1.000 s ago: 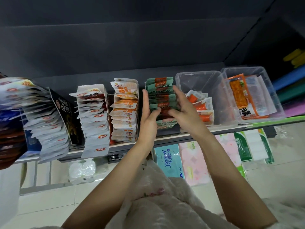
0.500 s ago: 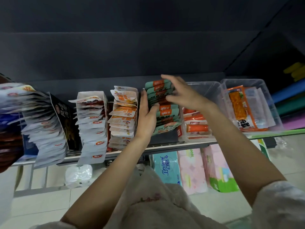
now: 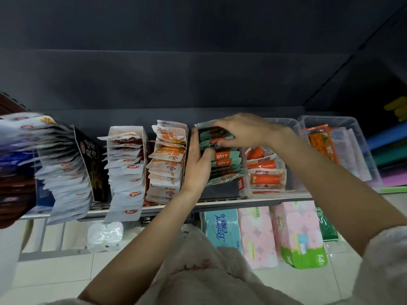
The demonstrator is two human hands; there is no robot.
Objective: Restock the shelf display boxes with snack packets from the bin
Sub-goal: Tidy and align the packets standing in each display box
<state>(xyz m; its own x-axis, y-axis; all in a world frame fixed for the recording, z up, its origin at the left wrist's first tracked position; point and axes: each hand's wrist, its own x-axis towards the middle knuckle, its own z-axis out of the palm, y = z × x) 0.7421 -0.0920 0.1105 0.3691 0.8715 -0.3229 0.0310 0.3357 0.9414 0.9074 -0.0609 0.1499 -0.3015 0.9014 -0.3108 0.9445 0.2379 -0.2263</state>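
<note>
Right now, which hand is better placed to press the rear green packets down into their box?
Right. The right hand already lies over the rear green packets, fingers curled onto them. The left hand braces the row's left side, thumb among the middle packets.

Left packets (image 3: 19, 137) blurred, cut by the edge (print on them unreadable).
</note>
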